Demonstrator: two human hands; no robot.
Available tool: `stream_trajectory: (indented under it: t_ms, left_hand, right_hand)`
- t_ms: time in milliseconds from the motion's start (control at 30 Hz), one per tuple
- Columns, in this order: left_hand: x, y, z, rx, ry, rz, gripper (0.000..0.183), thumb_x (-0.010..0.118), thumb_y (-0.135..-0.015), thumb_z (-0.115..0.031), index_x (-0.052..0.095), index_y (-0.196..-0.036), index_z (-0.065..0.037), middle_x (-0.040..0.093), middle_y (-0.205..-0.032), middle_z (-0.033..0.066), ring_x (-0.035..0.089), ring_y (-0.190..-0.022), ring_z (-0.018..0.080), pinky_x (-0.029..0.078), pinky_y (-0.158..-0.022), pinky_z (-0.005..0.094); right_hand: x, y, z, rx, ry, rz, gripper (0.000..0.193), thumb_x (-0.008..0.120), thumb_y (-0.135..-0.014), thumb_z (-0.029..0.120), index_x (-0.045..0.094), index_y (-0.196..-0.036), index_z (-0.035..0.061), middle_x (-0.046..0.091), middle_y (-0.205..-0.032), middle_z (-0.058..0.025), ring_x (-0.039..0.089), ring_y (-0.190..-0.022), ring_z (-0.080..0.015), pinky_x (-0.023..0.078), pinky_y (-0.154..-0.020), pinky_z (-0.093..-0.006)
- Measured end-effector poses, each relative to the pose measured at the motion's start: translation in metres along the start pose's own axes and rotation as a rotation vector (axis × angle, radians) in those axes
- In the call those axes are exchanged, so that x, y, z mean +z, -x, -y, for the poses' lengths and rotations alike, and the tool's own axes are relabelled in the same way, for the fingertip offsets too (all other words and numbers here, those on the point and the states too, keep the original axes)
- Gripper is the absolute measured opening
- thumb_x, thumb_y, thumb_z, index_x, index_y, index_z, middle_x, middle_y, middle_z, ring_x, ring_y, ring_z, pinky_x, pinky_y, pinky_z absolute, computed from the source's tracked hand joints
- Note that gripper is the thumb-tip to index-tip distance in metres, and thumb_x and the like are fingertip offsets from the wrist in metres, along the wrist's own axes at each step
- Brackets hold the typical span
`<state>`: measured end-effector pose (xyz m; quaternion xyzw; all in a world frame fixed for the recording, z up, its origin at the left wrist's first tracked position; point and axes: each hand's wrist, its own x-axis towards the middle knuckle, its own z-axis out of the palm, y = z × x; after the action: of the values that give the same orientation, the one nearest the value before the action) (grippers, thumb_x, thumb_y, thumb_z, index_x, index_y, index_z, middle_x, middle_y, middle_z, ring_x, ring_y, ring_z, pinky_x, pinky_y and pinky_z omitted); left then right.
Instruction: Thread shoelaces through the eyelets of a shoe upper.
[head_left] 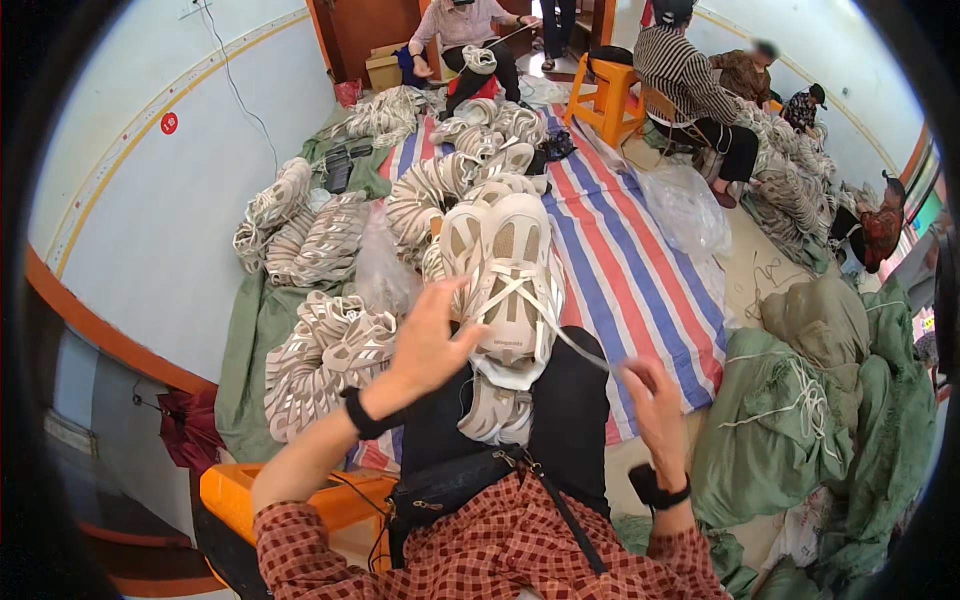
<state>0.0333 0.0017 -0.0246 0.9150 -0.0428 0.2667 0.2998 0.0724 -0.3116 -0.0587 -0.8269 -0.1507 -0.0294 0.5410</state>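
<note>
A white and beige shoe upper (515, 285) stands upright on my lap, its white lace crossed over the front. My left hand (430, 335) is raised beside its left edge, fingers spread, thumb touching the shoe. My right hand (650, 395) hovers to the right, fingers curled around the end of a white lace (580, 345) that runs from the shoe. A second shoe upper (495, 410) lies under the first, between my knees. Both wrists wear black bands.
Piles of matching shoe uppers (330, 360) lie left and ahead on a striped tarp (630, 260). Green sacks (800, 420) are heaped at the right. Several people sit working at the back, near an orange stool (605, 95). An orange crate (230, 495) is by my left elbow.
</note>
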Motion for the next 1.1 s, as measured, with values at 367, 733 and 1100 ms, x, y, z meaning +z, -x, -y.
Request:
stream_trajectory:
  t_ms: [367,733,1100]
  left_hand:
    - [0.022,-0.018,0.002,-0.084,-0.205,0.072,0.052,0.056,-0.078,-0.007,0.043,-0.128,-0.007,0.048,-0.105,0.0158,0.051,-0.101,0.0362,0.048,-0.080,0.0465]
    - [0.016,-0.013,-0.024,0.031,-0.135,-0.073,0.027,0.062,-0.072,-0.002,0.056,-0.098,-0.008,0.052,-0.091,0.0105,0.055,-0.091,0.0300,0.045,-0.072,0.0417]
    - [-0.011,-0.025,-0.008,-0.140,0.093,0.163,0.013,0.065,-0.075,-0.004,0.059,-0.086,-0.002,0.055,-0.078,0.0112,0.057,-0.076,0.0294,0.044,-0.068,0.0358]
  right_hand:
    - [0.100,-0.095,0.038,-0.563,0.551,0.045,0.052,0.052,-0.081,0.001,0.045,-0.132,-0.0002,0.059,-0.117,-0.0188,0.058,-0.102,-0.0345,0.051,-0.081,-0.0415]
    - [0.086,-0.085,0.053,-0.504,0.362,-0.038,0.015,0.062,-0.082,0.006,0.062,-0.098,0.0068,0.060,-0.095,-0.0097,0.061,-0.086,-0.0294,0.050,-0.070,-0.0384]
    - [0.063,-0.095,0.049,-0.557,0.382,-0.018,0.006,0.062,-0.082,0.004,0.061,-0.087,0.0047,0.053,-0.080,-0.0095,0.058,-0.073,-0.0303,0.047,-0.062,-0.0396]
